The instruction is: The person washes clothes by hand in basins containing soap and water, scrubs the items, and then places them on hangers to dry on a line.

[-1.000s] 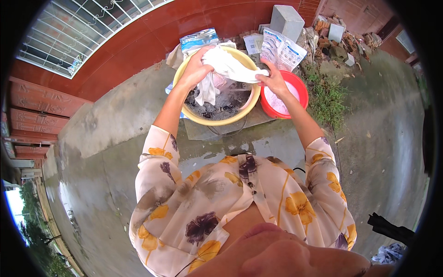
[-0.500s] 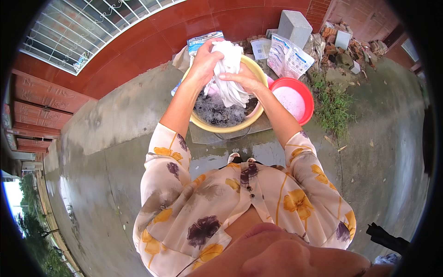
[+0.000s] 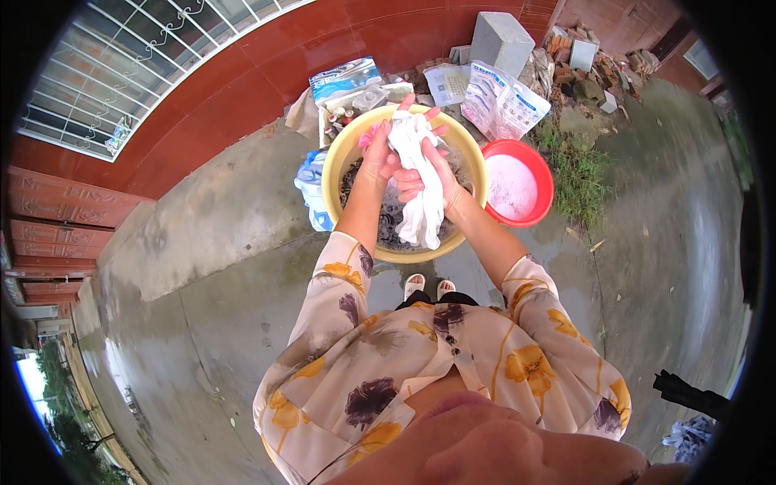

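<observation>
A wet white cloth (image 3: 424,206) hangs in a long twisted bundle between my hands, over a yellow basin (image 3: 334,166). My left hand (image 3: 378,153) supports its upper part, with some fingertips showing beyond the cloth. My right hand (image 3: 440,174) is wrapped round its middle, fingers curled across the front. The basin holds dark, sudsy contents (image 3: 388,222), partly hidden by my hands and the cloth. Something pink (image 3: 369,136) shows beside my left hand; its kind is unclear.
A red basin (image 3: 546,190) of pinkish sudsy water stands to the right. Behind are a printed packet (image 3: 505,105), a grey block (image 3: 501,44) and rubble (image 3: 582,73). A blue-and-white bag (image 3: 311,190) sits left of the yellow basin. Weeds (image 3: 578,174) grow at right.
The cloth has gone from a bunched wad to a longer hanging bundle. My right hand has turned, and its fingers now curl round the cloth. The view has shifted, showing more of the yellow basin.
</observation>
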The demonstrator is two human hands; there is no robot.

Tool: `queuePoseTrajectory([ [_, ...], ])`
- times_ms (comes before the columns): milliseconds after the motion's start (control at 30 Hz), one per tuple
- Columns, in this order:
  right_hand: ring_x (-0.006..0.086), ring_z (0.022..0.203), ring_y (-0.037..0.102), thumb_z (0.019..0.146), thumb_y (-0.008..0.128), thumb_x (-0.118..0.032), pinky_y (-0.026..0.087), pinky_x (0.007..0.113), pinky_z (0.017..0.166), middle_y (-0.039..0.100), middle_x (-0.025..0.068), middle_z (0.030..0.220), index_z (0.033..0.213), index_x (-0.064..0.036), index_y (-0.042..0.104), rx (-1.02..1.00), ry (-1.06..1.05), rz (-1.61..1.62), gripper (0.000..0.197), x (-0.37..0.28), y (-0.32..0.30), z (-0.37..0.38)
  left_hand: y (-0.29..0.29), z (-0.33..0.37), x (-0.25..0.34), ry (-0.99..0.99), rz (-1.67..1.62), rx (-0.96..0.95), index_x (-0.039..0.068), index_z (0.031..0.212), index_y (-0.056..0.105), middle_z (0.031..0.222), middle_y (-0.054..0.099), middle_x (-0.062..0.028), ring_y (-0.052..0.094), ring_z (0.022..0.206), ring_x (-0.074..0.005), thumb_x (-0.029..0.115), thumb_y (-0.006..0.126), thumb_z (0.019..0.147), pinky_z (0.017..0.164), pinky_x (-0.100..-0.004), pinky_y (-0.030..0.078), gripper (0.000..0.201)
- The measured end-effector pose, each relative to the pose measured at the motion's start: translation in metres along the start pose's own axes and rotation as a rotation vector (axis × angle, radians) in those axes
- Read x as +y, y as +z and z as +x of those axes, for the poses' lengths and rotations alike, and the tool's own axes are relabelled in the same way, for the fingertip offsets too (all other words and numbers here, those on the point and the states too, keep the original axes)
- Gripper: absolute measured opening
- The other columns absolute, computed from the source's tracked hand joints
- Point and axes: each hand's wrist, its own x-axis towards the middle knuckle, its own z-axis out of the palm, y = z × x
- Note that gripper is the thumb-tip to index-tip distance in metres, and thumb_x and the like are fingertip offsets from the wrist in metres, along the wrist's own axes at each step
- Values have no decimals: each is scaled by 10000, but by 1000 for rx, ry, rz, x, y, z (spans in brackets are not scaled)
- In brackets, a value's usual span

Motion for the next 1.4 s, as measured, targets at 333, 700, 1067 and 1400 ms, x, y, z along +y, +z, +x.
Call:
queuePoseTrajectory([
  [333, 163, 573, 501, 868, 691, -384, 425, 313, 575, 522, 37, 701, 887, -65, 599, 453, 50, -626, 333, 1, 26, 2, 23, 21, 39, -328, 259, 324, 94, 789, 521, 705, 458, -23, 486, 675, -189, 413, 575, 1011, 722, -414, 497, 393],
  [700, 239, 896, 681, 811, 705, -315, 514, 373, 806, 725, 164, 968, 985, 47, 710, 991, -292, -1344, 402, 18, -1, 29, 18, 42, 14, -236, 1887, 513, -34, 772, 684, 753, 673, -238, 655, 729, -378, 369, 507, 989, 749, -473, 537, 490],
  [1067, 289, 839, 695, 848, 691, -208, 566, 408, 804, 696, 160, 963, 1113, 54, 595, 906, -551, -737, 385, -7, 15, 8, 66, 19, 26, -48, 1350, 253, 162, 1590, 225, 1553, 386, -175, 350, 1443, -293, 645, 408, 1003, 1147, -438, 329, 783],
  [1400, 263, 836, 688, 928, 596, -209, 587, 426, 853, 681, 136, 940, 1028, 29, 570, 706, -919, 75, 259, -40, 68, 22, 43, -76, -58, 321, 547, 511, 232, 1597, 23, 1641, 162, -68, 251, 1484, -309, 752, 569, 838, 1141, -493, 351, 1070],
])
